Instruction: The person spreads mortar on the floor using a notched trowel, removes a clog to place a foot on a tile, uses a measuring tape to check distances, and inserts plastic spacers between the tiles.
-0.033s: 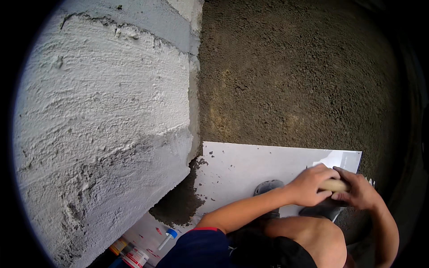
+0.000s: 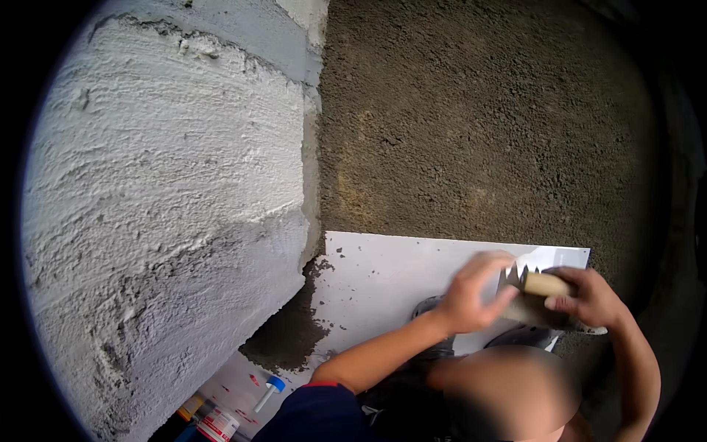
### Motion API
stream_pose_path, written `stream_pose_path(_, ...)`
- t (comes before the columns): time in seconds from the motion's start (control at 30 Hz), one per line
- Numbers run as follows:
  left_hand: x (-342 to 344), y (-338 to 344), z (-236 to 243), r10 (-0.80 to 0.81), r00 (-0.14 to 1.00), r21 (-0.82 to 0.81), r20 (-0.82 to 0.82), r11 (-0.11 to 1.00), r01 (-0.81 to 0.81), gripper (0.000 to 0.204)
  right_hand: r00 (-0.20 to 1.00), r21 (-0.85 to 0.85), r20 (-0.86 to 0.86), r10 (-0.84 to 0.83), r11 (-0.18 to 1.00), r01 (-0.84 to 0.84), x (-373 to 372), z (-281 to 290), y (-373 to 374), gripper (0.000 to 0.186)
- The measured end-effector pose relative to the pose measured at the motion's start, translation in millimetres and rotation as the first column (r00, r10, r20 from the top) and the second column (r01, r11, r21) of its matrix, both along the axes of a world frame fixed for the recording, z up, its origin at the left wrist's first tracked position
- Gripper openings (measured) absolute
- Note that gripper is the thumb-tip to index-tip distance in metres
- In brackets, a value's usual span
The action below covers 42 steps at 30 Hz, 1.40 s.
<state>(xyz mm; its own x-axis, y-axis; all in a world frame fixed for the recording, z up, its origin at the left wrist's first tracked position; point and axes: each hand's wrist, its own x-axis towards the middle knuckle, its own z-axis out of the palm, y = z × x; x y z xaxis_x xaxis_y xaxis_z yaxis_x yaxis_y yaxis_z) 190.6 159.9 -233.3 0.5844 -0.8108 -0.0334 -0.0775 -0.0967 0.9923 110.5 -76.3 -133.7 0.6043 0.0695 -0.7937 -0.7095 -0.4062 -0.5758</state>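
My right hand (image 2: 585,298) grips a notched metal trowel (image 2: 530,309) by its pale wooden handle (image 2: 543,284), with the toothed edge showing beside the handle. My left hand (image 2: 475,295) is just left of the trowel, blurred, with fingers and thumb apart and nothing between them. Both hands are over a large white panel (image 2: 390,272) lying on a rough grey-brown mortar bed (image 2: 471,125). Dark footwear (image 2: 427,309) shows on the panel, partly hidden by my left arm and hand.
A rough white and grey plastered wall block (image 2: 169,169) fills the left. Dark mortar (image 2: 280,339) lies by its foot. A blue-topped white item (image 2: 269,390), red bits and containers (image 2: 217,423) sit at the lower left on a pale surface.
My left hand has let go of the trowel handle and moved up and left, opening. The trowel has turned in my right hand, so its teeth now show at the upper left.
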Motion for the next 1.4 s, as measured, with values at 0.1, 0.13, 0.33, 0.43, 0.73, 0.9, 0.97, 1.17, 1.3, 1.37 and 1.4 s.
stream_pose_path(0.1, 2.1, 78.7, -53.3, 0.264, 0.863, 0.227, 0.43, 0.894, -0.386, 0.057, 0.992, -0.011, -0.126, -0.01, 1.0, 0.009, 39.6, 0.0, -6.2, 0.047)
stream_pose_path(0.13, -3.5, 94.5, -66.2, 0.19, 0.842, 0.295, 0.504, 0.879, -0.375, 0.074, 0.971, 0.075, -0.233, -0.057, 0.994, 0.077, 49.2, -2.8, -5.6, 0.045)
stream_pose_path(0.33, 4.4, 161.3, -123.4, -0.079, 0.807, 0.686, 0.586, 0.578, -0.442, 0.096, 0.965, -0.05, 0.193, 0.178, 0.984, -0.172, 98.2, -52.5, 52.9, 0.047)
stream_pose_path(0.43, 14.2, 178.3, -125.5, -0.015, 0.785, 0.683, 0.62, 0.503, -0.53, 0.098, 0.88, -0.102, 0.245, 0.407, 0.914, -0.394, 146.0, -64.8, 106.9, 0.045)
stream_pose_path(0.73, 1.1, 174.9, -125.0, 0.262, 0.644, 0.587, 0.719, 0.269, -0.764, 0.097, 0.733, -0.141, 0.493, 0.469, 0.875, -0.464, 216.3, -128.7, 209.5, 0.042)
stream_pose_path(0.9, -0.5, 178.2, -127.4, 0.263, 0.677, 0.612, 0.688, 0.291, -0.735, 0.085, 0.694, -0.162, 0.517, 0.501, 0.853, -0.495, 227.7, -137.4, 237.0, 0.046)
stream_pose_path(0.97, -1.7, 179.1, -130.3, 0.288, 0.658, 0.578, 0.696, 0.319, -0.751, 0.084, 0.702, -0.148, 0.521, 0.485, 0.862, -0.485, 229.2, -138.8, 241.0, 0.046)
stream_pose_path(1.17, -0.7, 178.1, -131.7, 0.289, 0.648, 0.556, 0.704, 0.344, -0.757, 0.08, 0.697, -0.153, 0.549, 0.462, 0.875, -0.46, 233.2, -152.8, 246.9, 0.046)
stream_pose_path(1.3, 0.0, 177.3, -133.7, 0.265, 0.651, 0.557, 0.711, 0.353, -0.752, 0.079, 0.703, -0.145, 0.547, 0.455, 0.878, -0.455, 236.8, -158.2, 247.7, 0.045)
stream_pose_path(1.37, -1.6, 177.9, -134.5, 0.267, 0.65, 0.554, 0.712, 0.357, -0.752, 0.079, 0.712, -0.13, 0.529, 0.462, 0.873, -0.47, 239.5, -156.9, 247.5, 0.044)
stream_pose_path(1.4, -2.8, 178.5, -134.9, 0.269, 0.651, 0.554, 0.71, 0.356, -0.752, 0.079, 0.713, -0.128, 0.526, 0.464, 0.872, -0.472, 238.9, -156.5, 247.8, 0.044)
